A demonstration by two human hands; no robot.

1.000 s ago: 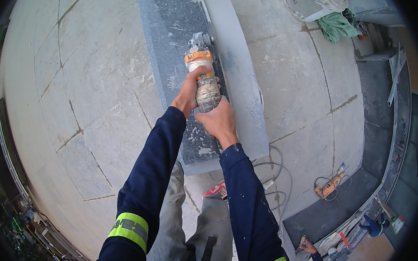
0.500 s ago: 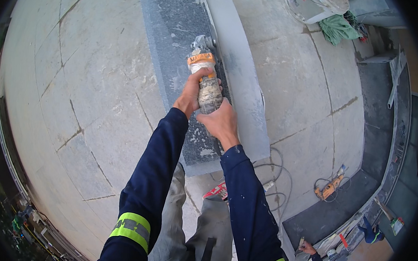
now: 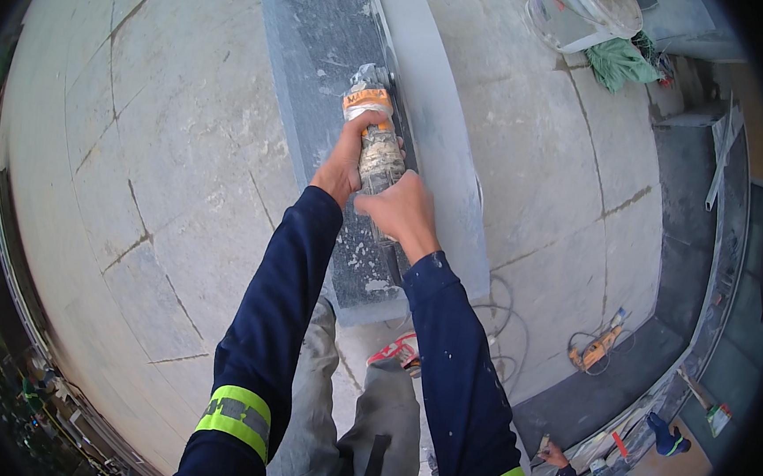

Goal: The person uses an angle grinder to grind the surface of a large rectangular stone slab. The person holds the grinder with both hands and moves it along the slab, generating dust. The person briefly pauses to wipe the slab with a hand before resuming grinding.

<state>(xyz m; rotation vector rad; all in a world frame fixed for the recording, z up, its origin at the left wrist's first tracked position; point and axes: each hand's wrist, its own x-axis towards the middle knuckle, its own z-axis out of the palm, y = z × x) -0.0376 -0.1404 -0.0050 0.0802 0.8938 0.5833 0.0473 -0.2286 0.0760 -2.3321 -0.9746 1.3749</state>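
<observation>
My left hand [image 3: 345, 154] grips a dusty angle grinder [image 3: 381, 154] with an orange band near its head, thumb across the body. My right hand [image 3: 401, 208] holds the rear of the same tool from the right. The grinder head rests at the inner edge of a long, dark speckled stone slab [image 3: 308, 29], beside a pale strip [image 3: 447, 181] along its right side. The disc is mostly hidden.
Paved floor [image 3: 135, 221] surrounds the slab. A white bucket [image 3: 583, 13] and green cloth [image 3: 619, 64] lie upper right. A second orange tool [image 3: 599, 346] with cable lies right. At lower right are a co-worker's hand [image 3: 554, 453] and a blue-clad person [image 3: 664, 430].
The view has shifted slightly, with small movement of both hands along the slab, the grinder still gripped. The blue-clad person and the co-worker's arm at lower right have moved a little.
</observation>
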